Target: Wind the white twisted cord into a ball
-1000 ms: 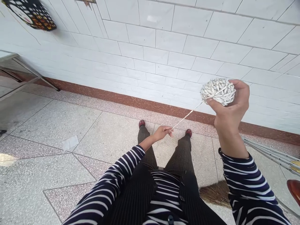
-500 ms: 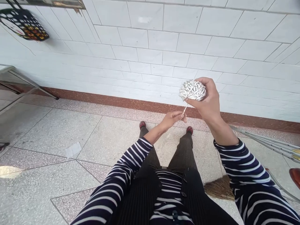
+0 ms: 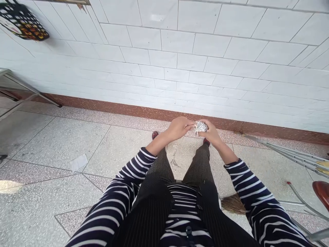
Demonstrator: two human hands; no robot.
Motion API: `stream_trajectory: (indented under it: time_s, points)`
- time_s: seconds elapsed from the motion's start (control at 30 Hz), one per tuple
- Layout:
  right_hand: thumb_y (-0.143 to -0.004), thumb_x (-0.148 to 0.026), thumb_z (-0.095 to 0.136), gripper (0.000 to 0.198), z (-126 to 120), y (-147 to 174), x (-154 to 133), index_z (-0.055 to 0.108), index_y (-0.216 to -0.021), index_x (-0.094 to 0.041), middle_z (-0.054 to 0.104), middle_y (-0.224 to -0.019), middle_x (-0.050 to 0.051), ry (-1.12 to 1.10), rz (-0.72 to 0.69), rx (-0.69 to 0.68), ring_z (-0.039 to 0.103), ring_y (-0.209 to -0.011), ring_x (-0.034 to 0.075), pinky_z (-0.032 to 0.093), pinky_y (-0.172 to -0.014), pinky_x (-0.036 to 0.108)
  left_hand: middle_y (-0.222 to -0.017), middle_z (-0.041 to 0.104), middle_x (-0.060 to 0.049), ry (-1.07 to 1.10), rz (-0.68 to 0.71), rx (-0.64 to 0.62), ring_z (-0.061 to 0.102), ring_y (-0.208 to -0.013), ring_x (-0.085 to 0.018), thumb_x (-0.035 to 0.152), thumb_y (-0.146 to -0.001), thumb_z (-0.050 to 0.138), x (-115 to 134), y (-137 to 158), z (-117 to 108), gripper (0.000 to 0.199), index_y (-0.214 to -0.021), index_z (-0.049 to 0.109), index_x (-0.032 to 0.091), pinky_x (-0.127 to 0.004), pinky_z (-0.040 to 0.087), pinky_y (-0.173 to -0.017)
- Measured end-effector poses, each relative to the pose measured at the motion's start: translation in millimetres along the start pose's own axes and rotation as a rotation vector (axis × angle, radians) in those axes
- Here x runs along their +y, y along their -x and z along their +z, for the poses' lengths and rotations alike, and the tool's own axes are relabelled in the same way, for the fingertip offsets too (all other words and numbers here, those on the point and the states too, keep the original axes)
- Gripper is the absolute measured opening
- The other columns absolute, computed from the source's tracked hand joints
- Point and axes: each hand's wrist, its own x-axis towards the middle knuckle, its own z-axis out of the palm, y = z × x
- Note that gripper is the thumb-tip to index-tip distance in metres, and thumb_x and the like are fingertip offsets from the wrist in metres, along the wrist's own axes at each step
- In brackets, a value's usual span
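Out in front of me, above my feet, is a ball of white twisted cord. My right hand is closed around its right side, with the thumb below and the fingers over the top. My left hand comes in from the left, its fingers pinched together right beside the ball. A short pale cord end shows between those fingertips and the ball; the fingers partly cover it.
A white tiled wall rises ahead. Folding metal chairs and a broom are on the right. At left are a metal-legged stand, a hanging dotted bag and a paper scrap on the floor.
The right hand has brought the ball down and left, turning it and moving it farther from me. My left hand has shifted slightly left and now meets the ball's side.
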Motion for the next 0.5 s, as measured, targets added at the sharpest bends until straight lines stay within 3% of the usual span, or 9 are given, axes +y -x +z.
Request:
stream_trajectory:
  time_s: [0.1,0.2,0.37,0.5]
  points:
    - [-0.059,-0.022,0.075,0.062,10,23,0,0.063,-0.120,-0.027,0.065,-0.116,0.004,-0.320,0.176,-0.152,0.062,-0.100,0.025,0.055,-0.086,0.042,-0.086,0.073,-0.003,-0.027,0.050,-0.016,0.062,-0.088,-0.021,0.031,-0.094,0.057,-15,-14,3,0.020,-0.087,0.074,0.022,-0.037,0.036,-0.104]
    - [-0.065,-0.022,0.073,0.061,11,39,-8,0.061,-0.124,-0.030,0.065,-0.124,0.004,-0.567,0.255,-0.200,0.064,-0.104,0.023,0.057,-0.085,0.039,-0.086,0.072,-0.004,-0.045,0.061,-0.030,0.061,-0.089,-0.021,0.030,-0.095,0.055,-25,-19,9,0.022,-0.086,0.073,0.022,-0.035,0.038,-0.100]
    - [-0.069,-0.018,0.073,0.059,5,55,-24,0.063,-0.124,-0.034,0.062,-0.134,0.003,-0.729,0.272,-0.289,0.064,-0.113,0.026,0.059,-0.089,0.046,-0.089,0.074,-0.004,-0.037,-0.008,-0.019,0.063,-0.086,-0.021,0.031,-0.095,0.054,-38,-15,14,0.025,-0.088,0.075,0.020,-0.028,0.042,-0.081]
    - [-0.067,-0.018,0.074,0.062,-6,58,-41,0.063,-0.125,-0.035,0.060,-0.138,0.004,-0.733,0.174,-0.274,0.060,-0.122,0.031,0.059,-0.092,0.051,-0.096,0.076,-0.004,0.139,-0.080,0.001,0.066,-0.092,-0.022,0.030,-0.091,0.057,-52,-10,22,0.024,-0.094,0.076,0.018,-0.027,0.045,-0.081]
